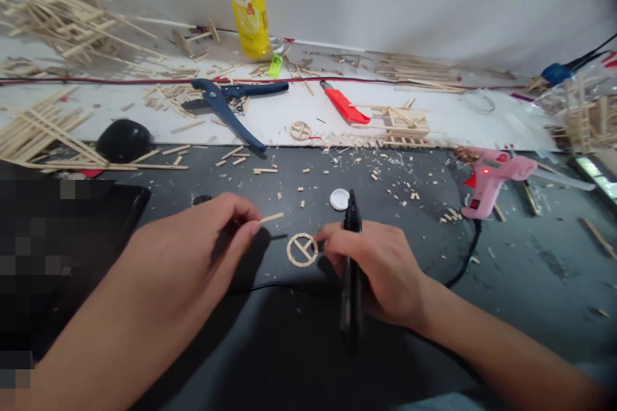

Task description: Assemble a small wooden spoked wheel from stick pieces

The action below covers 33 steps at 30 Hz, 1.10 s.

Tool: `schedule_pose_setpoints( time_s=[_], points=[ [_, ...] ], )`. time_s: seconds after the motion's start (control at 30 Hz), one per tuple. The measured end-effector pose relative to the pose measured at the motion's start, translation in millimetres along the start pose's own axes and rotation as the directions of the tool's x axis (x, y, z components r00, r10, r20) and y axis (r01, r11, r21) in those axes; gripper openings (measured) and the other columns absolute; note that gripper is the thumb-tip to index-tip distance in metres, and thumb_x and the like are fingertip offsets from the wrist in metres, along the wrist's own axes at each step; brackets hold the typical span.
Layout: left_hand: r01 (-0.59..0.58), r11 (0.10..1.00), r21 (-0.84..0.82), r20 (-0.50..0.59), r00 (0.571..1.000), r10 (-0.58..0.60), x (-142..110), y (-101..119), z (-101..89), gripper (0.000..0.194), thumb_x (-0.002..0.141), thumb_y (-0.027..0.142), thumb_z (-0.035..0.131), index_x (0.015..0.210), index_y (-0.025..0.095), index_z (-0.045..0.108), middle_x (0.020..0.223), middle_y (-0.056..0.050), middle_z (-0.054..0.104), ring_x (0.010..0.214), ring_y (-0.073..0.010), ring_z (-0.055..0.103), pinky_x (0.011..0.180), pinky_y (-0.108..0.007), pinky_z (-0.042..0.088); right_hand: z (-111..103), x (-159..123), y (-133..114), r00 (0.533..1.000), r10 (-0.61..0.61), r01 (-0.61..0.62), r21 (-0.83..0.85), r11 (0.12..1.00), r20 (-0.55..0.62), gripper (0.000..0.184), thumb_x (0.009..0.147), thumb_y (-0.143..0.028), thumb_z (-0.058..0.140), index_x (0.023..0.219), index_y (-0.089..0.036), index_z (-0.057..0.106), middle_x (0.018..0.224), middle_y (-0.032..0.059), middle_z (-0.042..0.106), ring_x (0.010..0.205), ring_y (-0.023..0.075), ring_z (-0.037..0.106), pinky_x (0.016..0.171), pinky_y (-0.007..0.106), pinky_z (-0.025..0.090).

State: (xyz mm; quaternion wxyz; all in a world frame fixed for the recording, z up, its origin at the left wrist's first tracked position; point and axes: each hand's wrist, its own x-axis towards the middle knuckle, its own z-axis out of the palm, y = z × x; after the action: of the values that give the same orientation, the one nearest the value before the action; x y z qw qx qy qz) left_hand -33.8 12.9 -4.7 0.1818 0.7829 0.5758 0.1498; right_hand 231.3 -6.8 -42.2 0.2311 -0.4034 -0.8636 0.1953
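Thumb and forefinger of my left hand [193, 250] pinch a short thin wooden stick [272, 217], whose free end points right above the black tabletop. Just right of it lies a small wooden ring [288, 250], pieced together from short bits, with a T of sticks inside. My right hand [380, 263] is closed around a long black tool [353, 231] that stands roughly upright; its kind does not show clearly. The fingertips of that hand come down at the ring's right edge; whether they touch it I cannot tell. A white bottle cap [340, 199] lies behind the ring.
A pink glue gun [496, 176] with a lit red light lies at the right, its cord running forward. Further back are blue cutters [226, 106], a red utility knife [344, 104], a second wooden ring [301, 131], a yellow bottle [248, 3] and stick piles [43, 128].
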Motion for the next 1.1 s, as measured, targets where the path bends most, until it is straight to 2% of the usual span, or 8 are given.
schedule_pose_setpoints(
  time_s=[0.07, 0.2, 0.33, 0.47, 0.57, 0.7, 0.9, 1.1],
  points=[
    [0.043, 0.999, 0.018, -0.029, 0.999, -0.043, -8, -2, -0.7, 0.023, 0.099, 0.047, 0.048, 0.099, 0.03, 0.064, 0.071, 0.005, 0.07, 0.053, -0.0171, 0.06, 0.05, -0.028, 0.037, 2, 2, -1, 0.998, -0.027, 0.026, 0.011, 1.0, 0.064, 0.013, 0.093, -0.022, 0.058, 0.105, -0.026, 0.061, 0.096, 0.0033, 0.076, 0.079, 0.0168, 0.069, 0.071, 0.026, 0.047],
    [0.076, 0.986, 0.148, 0.101, 0.991, -0.092, -15, -6, 9.1, 0.028, 0.1, 0.047, 0.043, 0.095, 0.028, 0.063, 0.082, -0.001, 0.071, 0.069, -0.0248, 0.067, 0.058, -0.034, 0.043, 10, 5, -4, 0.995, 0.025, -0.028, 0.025, 0.999, 0.099, 0.023, 0.092, -0.025, 0.063, 0.113, -0.025, 0.055, 0.11, 0.0088, 0.074, 0.09, 0.0216, 0.07, 0.075, 0.03, 0.051],
    [-0.015, 0.978, 0.206, 0.067, 0.998, 0.001, -21, -4, 21.6, 0.029, 0.101, 0.043, 0.04, 0.105, 0.031, 0.066, 0.107, -0.004, 0.07, 0.088, -0.0293, 0.066, 0.071, -0.041, 0.045, 18, 4, -6, 0.992, 0.112, -0.113, 0.024, 0.993, 0.054, 0.027, 0.094, -0.026, 0.064, 0.116, -0.025, 0.048, 0.12, 0.012, 0.071, 0.095, 0.0247, 0.07, 0.08, 0.036, 0.053],
    [-0.063, 0.995, 0.074, 0.02, 0.998, 0.061, -26, 4, 31.8, 0.024, 0.101, 0.041, 0.045, 0.115, 0.034, 0.062, 0.112, -0.002, 0.071, 0.094, -0.0288, 0.068, 0.076, -0.042, 0.048, 21, 4, -5, 0.99, 0.142, -0.142, 0.025, 0.99, -0.008, 0.019, 0.096, -0.027, 0.062, 0.109, -0.025, 0.049, 0.114, 0.0111, 0.072, 0.096, 0.0251, 0.069, 0.081, 0.037, 0.052],
    [-0.035, 0.999, -0.025, 0.055, 0.998, 0.037, -28, 6, 37.2, 0.02, 0.1, 0.04, 0.05, 0.117, 0.036, 0.059, 0.107, 0.0, 0.073, 0.089, -0.0264, 0.07, 0.071, -0.04, 0.049, 20, 5, -3, 0.997, 0.075, -0.075, 0.038, 0.996, -0.01, 0.016, 0.095, -0.02, 0.061, 0.106, -0.024, 0.051, 0.106, 0.0081, 0.072, 0.093, 0.0232, 0.066, 0.081, 0.036, 0.05],
    [0.006, 1.0, -0.023, 0.073, 0.997, -0.005, -27, 6, 41.2, 0.022, 0.099, 0.04, 0.055, 0.121, 0.037, 0.058, 0.111, 0.0, 0.075, 0.092, -0.0274, 0.073, 0.074, -0.04, 0.052, 18, 5, -2, 0.999, -0.02, 0.02, 0.014, 1.0, 0.046, 0.026, 0.09, -0.005, 0.058, 0.107, -0.024, 0.055, 0.099, 0.0039, 0.072, 0.093, 0.022, 0.063, 0.085, 0.036, 0.048],
    [0.102, 0.992, -0.075, 0.067, 0.993, -0.097, -14, 11, 43.8, 0.022, 0.095, 0.039, 0.061, 0.117, 0.035, 0.063, 0.099, 0.001, 0.078, 0.078, -0.0227, 0.074, 0.066, -0.034, 0.054, 18, 6, 0, 0.997, -0.036, 0.034, 0.032, 0.999, 0.07, 0.031, 0.088, -0.002, 0.055, 0.108, -0.025, 0.056, 0.095, 0.0032, 0.071, 0.097, 0.0222, 0.061, 0.088, 0.036, 0.047],
    [0.118, 0.97, -0.213, 0.076, 0.992, -0.104, -9, 11, 42.8, 0.032, 0.089, 0.039, 0.069, 0.121, 0.039, 0.066, 0.099, 0.004, 0.079, 0.075, -0.0205, 0.073, 0.06, -0.031, 0.056, 16, 7, -1, 0.995, -0.063, 0.054, 0.109, 0.993, 0.079, 0.039, 0.081, 0.006, 0.054, 0.105, -0.025, 0.055, 0.101, 0.0039, 0.069, 0.1, 0.0224, 0.058, 0.089, 0.036, 0.048]
  ],
)
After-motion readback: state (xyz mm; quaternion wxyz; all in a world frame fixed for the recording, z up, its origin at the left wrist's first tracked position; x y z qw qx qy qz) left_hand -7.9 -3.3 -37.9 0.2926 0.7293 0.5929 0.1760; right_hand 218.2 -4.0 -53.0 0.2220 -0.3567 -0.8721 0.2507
